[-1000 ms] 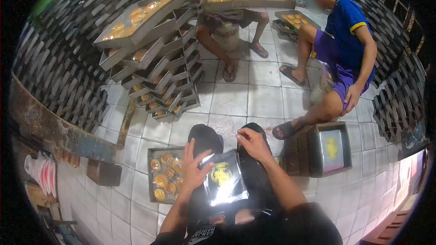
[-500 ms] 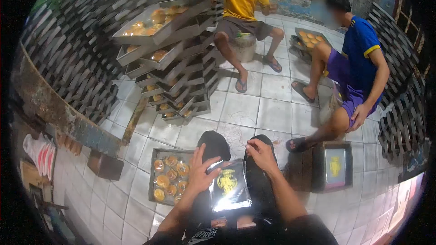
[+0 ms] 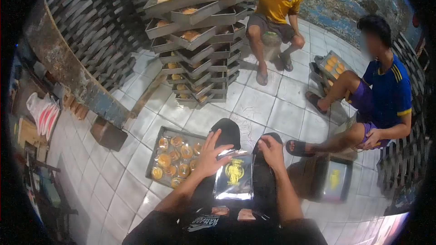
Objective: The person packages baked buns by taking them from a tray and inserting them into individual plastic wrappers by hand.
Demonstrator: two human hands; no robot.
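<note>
On my lap lies a stack of clear plastic bags [image 3: 233, 177] printed with a yellow emblem. My left hand [image 3: 210, 158] rests over the bags' left edge, fingers stretched and apart. To the right of the bags, above my right knee, my right hand [image 3: 271, 152] is closed with thumb and fingertips together; anything between them is too small to make out. Beside my left leg, a metal tray [image 3: 156, 147] on the floor holds several round buns [image 3: 170, 170] in clear wrapping.
A tall stack of metal trays [image 3: 200, 50] with buns stands ahead. A person in yellow [image 3: 275, 0] and a person in blue [image 3: 388, 86] sit nearby. At right is a box [image 3: 348, 181] with a printed bag [image 3: 334, 179]. Another bun tray [image 3: 334, 66] lies beyond.
My view has tilted and turned, so the tray stack and people appear shifted right. My hands keep nearly the same pose around the bags. The person in yellow has lowered one arm.
</note>
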